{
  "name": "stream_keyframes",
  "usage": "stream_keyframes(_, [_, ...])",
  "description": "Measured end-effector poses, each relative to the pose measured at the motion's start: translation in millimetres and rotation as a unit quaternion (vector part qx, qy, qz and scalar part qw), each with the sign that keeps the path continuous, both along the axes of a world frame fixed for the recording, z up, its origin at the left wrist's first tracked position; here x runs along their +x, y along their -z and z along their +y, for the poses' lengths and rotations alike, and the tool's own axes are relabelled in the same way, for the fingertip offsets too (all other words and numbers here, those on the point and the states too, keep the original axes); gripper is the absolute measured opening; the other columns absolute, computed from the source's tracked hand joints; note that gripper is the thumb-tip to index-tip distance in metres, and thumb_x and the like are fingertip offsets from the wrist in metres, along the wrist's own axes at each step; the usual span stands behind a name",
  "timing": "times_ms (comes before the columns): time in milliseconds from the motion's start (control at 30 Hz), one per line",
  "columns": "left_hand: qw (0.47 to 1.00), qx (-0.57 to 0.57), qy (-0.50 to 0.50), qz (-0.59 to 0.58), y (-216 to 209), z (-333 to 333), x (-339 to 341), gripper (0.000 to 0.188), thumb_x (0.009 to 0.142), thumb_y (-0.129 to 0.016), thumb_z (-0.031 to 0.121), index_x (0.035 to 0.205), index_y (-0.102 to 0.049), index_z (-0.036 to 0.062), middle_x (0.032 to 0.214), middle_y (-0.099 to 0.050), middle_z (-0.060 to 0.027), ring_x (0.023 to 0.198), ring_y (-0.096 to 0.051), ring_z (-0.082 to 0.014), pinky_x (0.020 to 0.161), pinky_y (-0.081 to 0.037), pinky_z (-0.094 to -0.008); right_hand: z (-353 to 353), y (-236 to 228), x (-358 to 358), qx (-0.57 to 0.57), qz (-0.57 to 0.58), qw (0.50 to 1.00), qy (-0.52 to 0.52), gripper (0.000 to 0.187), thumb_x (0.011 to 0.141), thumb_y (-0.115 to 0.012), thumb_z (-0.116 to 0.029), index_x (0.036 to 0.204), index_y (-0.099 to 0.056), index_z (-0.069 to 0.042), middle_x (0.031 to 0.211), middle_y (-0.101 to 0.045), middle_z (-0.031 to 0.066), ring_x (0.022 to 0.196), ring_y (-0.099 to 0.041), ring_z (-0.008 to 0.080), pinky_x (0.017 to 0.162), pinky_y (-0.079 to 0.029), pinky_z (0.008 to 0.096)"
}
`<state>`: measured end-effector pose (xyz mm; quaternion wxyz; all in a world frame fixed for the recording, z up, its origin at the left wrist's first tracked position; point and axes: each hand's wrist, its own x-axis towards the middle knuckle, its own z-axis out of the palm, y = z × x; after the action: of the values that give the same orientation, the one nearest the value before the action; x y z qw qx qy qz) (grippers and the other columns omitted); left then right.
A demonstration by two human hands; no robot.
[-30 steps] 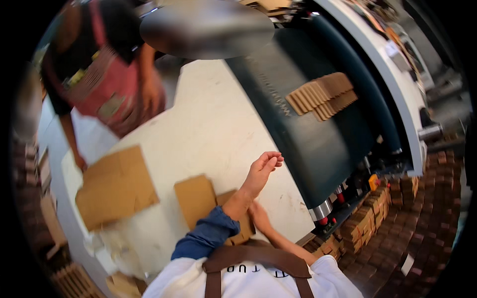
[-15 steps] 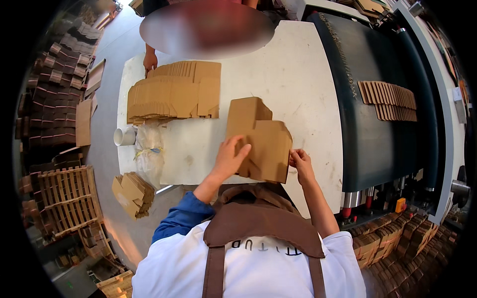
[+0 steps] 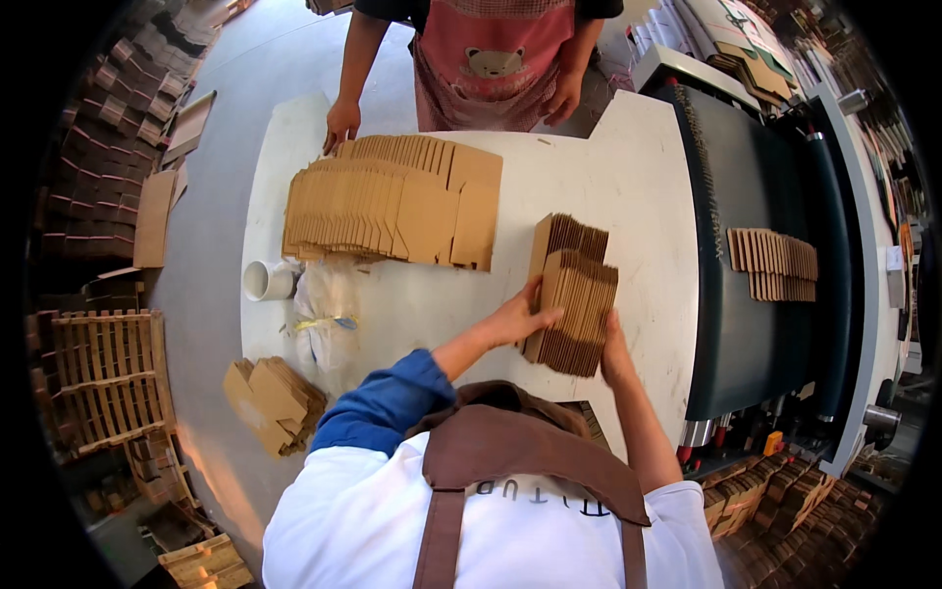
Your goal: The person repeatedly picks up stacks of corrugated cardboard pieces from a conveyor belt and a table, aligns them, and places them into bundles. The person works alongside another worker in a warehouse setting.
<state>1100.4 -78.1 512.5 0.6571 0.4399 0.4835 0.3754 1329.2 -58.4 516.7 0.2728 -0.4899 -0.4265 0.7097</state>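
A thick bundle of flat brown cardboard box blanks (image 3: 577, 306) stands on the white table in front of me, its many layered edges facing up. My left hand (image 3: 522, 316) grips its left side, thumb over the top edges. From the right, my right hand (image 3: 615, 351) presses against the other side, so the bundle is squeezed between both hands; the undersides of my fingers are partly hidden. Farther left lies a larger fanned row of similar cardboard blanks (image 3: 378, 208), apart from my hands. A co-worker's hand (image 3: 342, 125) touches that row's far left end.
A white roll (image 3: 267, 281) and a clear plastic bag (image 3: 326, 312) lie on the white table (image 3: 643, 196) at left. More blanks (image 3: 272, 404) sit near its left front edge. To the right is a dark conveyor belt (image 3: 751, 344) carrying blanks (image 3: 773, 263). Wooden pallets (image 3: 110, 378) stand left.
The bundle in my hands has turned from its broad face showing to its layered edges showing. My left hand has moved right with it. The view has shifted, bringing the co-worker's apron into sight.
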Motion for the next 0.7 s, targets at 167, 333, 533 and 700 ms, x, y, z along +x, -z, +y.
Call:
stream_keyframes(167, [0.999, -0.048, -0.019, -0.012, 25, 78, -56, 0.090, 0.088, -0.061, 0.049, 0.150, -0.014, 0.0034, 0.136, -0.045, -0.0138, 0.122, -0.047, -0.0210, 0.100, -0.041, -0.0339, 88, -27, -69, 0.004, -0.090, 0.996, -0.026, 0.083, 0.092, -0.033, -0.068, 0.144, -0.031, -0.004, 0.143, -0.041, 0.0114, 0.128, -0.043, 0.0253, 0.101, -0.040, 0.0394])
stream_keyframes(333, [0.985, -0.040, -0.154, -0.074, -10, 85, -143, 0.075, 0.092, -0.058, 0.043, 0.146, -0.028, 0.0004, 0.136, -0.049, -0.0095, 0.128, -0.042, -0.0187, 0.106, -0.032, -0.0306, 134, -17, -164, 0.018, -0.070, 0.995, -0.074, 0.081, 0.094, -0.037, -0.063, 0.146, -0.029, -0.001, 0.147, -0.038, 0.0148, 0.135, -0.035, 0.0262, 0.109, -0.030, 0.0354])
stream_keyframes(533, [0.904, 0.060, -0.333, 0.261, -39, 38, -236, 0.044, 0.094, -0.054, 0.023, 0.128, -0.050, -0.0038, 0.129, -0.053, -0.0198, 0.121, -0.050, -0.0272, 0.101, -0.037, -0.0345, 126, 10, -267, 0.171, -0.198, 0.958, -0.113, 0.075, 0.094, -0.039, -0.059, 0.142, -0.036, -0.001, 0.134, -0.047, 0.0278, 0.125, -0.046, 0.0394, 0.104, -0.036, 0.0386])
stream_keyframes(700, [0.775, 0.224, -0.437, 0.398, -53, -6, -217, 0.038, 0.092, -0.057, 0.013, 0.126, -0.052, -0.0035, 0.126, -0.055, -0.0193, 0.118, -0.050, -0.0322, 0.102, -0.038, -0.0390, 121, 44, -293, 0.326, -0.272, 0.893, -0.149, 0.048, 0.097, -0.038, -0.040, 0.129, -0.050, -0.007, 0.128, -0.048, 0.0283, 0.107, -0.054, 0.0461, 0.094, -0.044, 0.0481])
